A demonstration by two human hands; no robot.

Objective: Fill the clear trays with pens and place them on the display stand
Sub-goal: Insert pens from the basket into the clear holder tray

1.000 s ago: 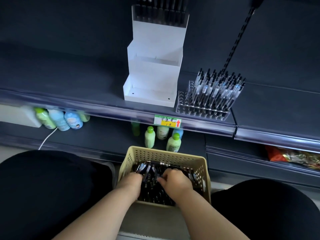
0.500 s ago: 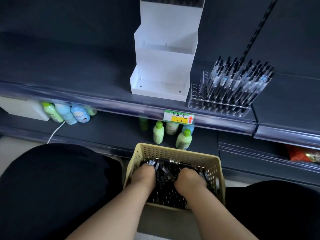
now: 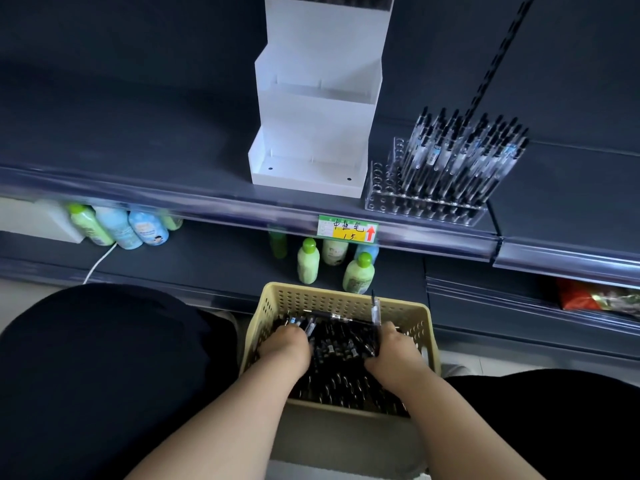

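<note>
Since a moment ago my hands have drawn apart in the basket, and my right hand [image 3: 394,355] now grips a pen [image 3: 375,311] that stands upright above my knuckles, its clear barrel rising past the basket's far rim. My left hand [image 3: 285,348] is dug fingers-down into the loose pens [image 3: 339,351] on the left side; whether it has closed on any I cannot tell. Both hands are inside the beige perforated basket [image 3: 346,294], which sits between my knees. Beyond it, on the upper shelf [image 3: 138,150], the clear tray [image 3: 422,207] stands partly filled: a bundle of pens [image 3: 457,157] leans in its rear and right holes, while rows of holes show at its front and left. Just beside the tray, to its left, stands the white stepped display stand [image 3: 311,133]. A green-and-yellow price label [image 3: 348,228] sits on the shelf edge below the stand, and green-capped bottles [image 3: 308,259] stand on the lower shelf behind the basket.
</note>
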